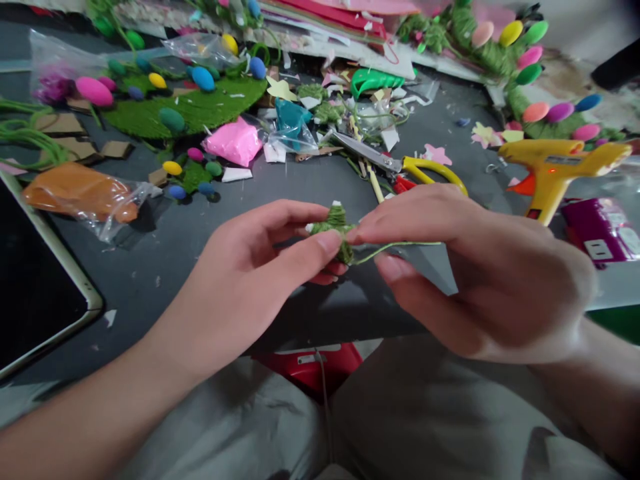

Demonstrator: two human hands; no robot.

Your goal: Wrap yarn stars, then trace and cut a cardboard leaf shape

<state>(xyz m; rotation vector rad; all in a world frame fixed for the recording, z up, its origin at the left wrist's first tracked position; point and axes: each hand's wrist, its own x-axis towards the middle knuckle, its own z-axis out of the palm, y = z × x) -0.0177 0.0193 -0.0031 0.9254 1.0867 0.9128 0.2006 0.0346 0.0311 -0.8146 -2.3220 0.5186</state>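
Green yarn-wrapped piece point(337, 217) | left hand point(255, 267): pinching it | right hand point(480, 273): half-curled, fingertip against piece, grip on strand point(410, 243) unclear

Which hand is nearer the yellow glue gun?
Right. The right hand is to the near left of the glue gun; the left hand is farther left, holding the green piece.

A left hand point(245, 270) pinched a yarn-wrapped piece point(337, 217) at center frame, the right hand point(493, 270) close alongside, scissors point(384, 160) above.
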